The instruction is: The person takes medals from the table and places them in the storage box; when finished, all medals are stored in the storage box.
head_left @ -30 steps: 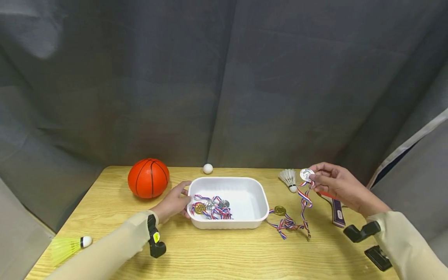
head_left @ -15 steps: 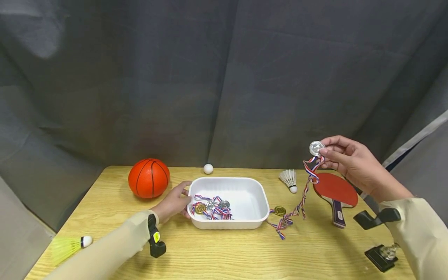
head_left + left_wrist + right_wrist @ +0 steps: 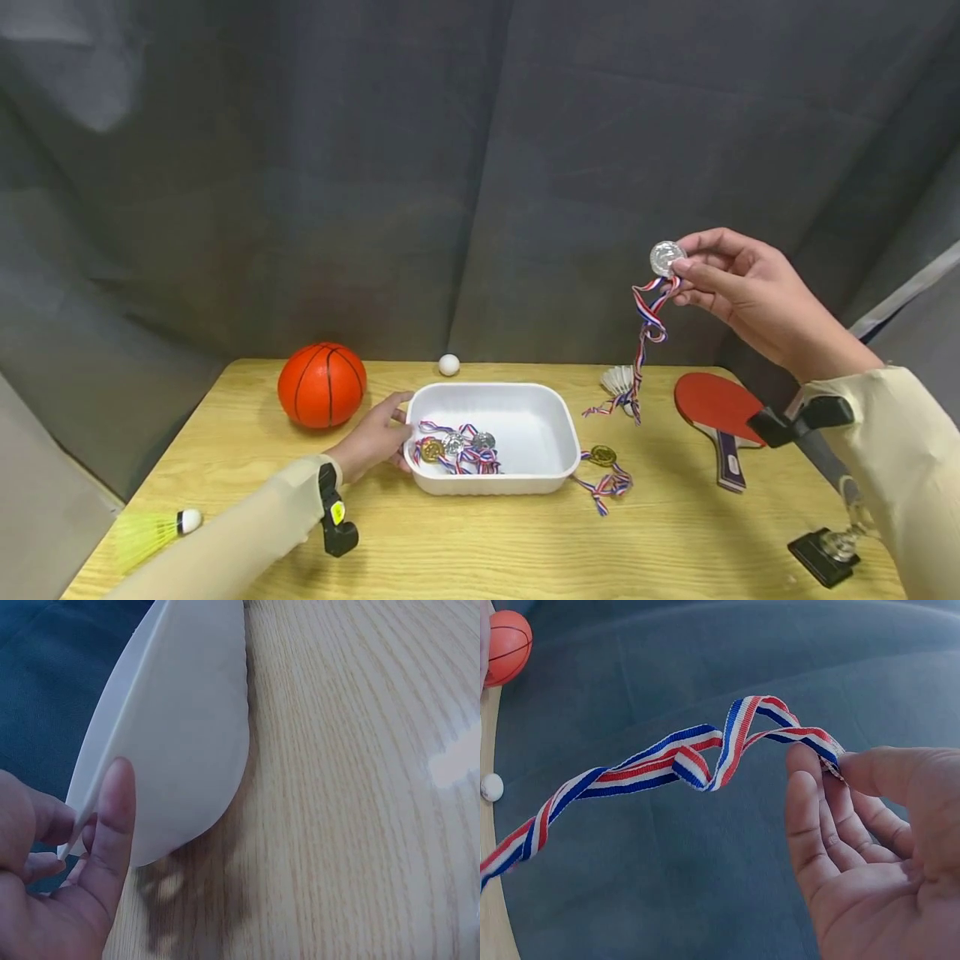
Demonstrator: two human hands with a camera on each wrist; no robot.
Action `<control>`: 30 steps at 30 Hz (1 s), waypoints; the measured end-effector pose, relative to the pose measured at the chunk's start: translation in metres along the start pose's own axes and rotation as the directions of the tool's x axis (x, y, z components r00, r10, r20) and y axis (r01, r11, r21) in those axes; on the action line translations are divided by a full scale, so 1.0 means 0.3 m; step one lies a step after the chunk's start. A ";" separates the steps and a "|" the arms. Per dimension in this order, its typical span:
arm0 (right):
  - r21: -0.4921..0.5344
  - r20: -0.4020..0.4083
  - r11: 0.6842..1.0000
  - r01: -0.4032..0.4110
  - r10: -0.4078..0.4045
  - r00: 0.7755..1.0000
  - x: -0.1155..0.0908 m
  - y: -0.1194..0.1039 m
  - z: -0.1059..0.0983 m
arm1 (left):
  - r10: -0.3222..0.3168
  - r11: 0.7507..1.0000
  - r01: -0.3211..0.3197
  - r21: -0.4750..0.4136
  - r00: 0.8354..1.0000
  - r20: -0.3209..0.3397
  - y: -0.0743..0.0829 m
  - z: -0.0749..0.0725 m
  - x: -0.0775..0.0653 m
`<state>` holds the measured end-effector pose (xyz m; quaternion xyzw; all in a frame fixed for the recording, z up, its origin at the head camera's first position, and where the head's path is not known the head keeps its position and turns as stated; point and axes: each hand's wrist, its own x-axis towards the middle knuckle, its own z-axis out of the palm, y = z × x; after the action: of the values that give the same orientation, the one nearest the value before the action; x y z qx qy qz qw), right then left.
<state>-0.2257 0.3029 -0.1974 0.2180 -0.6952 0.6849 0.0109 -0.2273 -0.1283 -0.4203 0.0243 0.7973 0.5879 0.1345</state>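
High above the table's right side, my right hand (image 3: pixel 738 279) pinches a silver medal (image 3: pixel 667 258) between thumb and fingers. Its red, white and blue ribbon (image 3: pixel 652 761) hangs down in twists, free of the table. My left hand (image 3: pixel 377 435) grips the left end of a white plastic tray (image 3: pixel 536 482); in the left wrist view the thumb (image 3: pixel 116 806) lies on the tray's outer wall. Inside the tray, at its left, lie a gold medal (image 3: pixel 432 451) and two silver medals (image 3: pixel 453 443) with tangled ribbons. Right of the tray rests another gold medal (image 3: pixel 602 456).
A small basketball (image 3: pixel 322 386) and a white ball (image 3: pixel 448 365) stand toward the back. On the right are a white shuttlecock (image 3: pixel 617 381), a red table tennis bat (image 3: pixel 716 407) and a small trophy (image 3: pixel 838 546). A yellow shuttlecock (image 3: pixel 146 537) lies front left.
My right hand has lifted the silver medal well upward, and its ribbon has come away from the gold medal's ribbon on the table. The left hand has stayed on the tray.
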 end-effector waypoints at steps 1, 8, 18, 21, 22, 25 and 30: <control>-0.002 0.004 1.000 -0.002 0.002 1.000 0.011 -0.004 0.014 | -0.001 1.000 0.001 0.000 1.000 0.000 -0.001 0.001 0.000; 0.073 0.052 0.997 -0.030 0.027 0.998 0.067 0.047 0.113 | 0.018 1.000 -0.018 -0.004 1.000 -0.005 0.001 0.006 0.006; -0.184 0.115 0.949 -0.256 0.280 0.953 0.080 0.288 0.246 | 0.025 1.000 -0.025 -0.006 1.000 -0.009 -0.006 0.014 0.005; -0.234 0.142 0.927 -0.294 0.331 0.933 0.076 0.379 0.273 | 0.026 1.000 -0.027 -0.014 1.000 -0.015 -0.008 0.012 0.001; -0.238 0.156 0.922 -0.306 0.347 0.925 0.074 0.408 0.281 | 0.027 1.000 -0.027 -0.014 0.999 -0.017 -0.009 0.011 0.000; -0.254 0.179 0.904 -0.343 0.393 0.902 0.065 0.491 0.304 | 0.027 1.000 -0.028 -0.010 0.999 -0.025 -0.010 0.008 -0.003; -0.316 0.176 0.856 -0.410 0.477 0.861 0.055 0.598 0.324 | 0.041 0.999 -0.041 -0.011 0.999 -0.012 -0.005 0.013 0.001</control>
<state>-0.2700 0.1992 -0.3681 0.1309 -0.8084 0.5357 -0.2060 -0.2266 -0.1252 -0.4228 0.0363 0.7941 0.5951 0.1180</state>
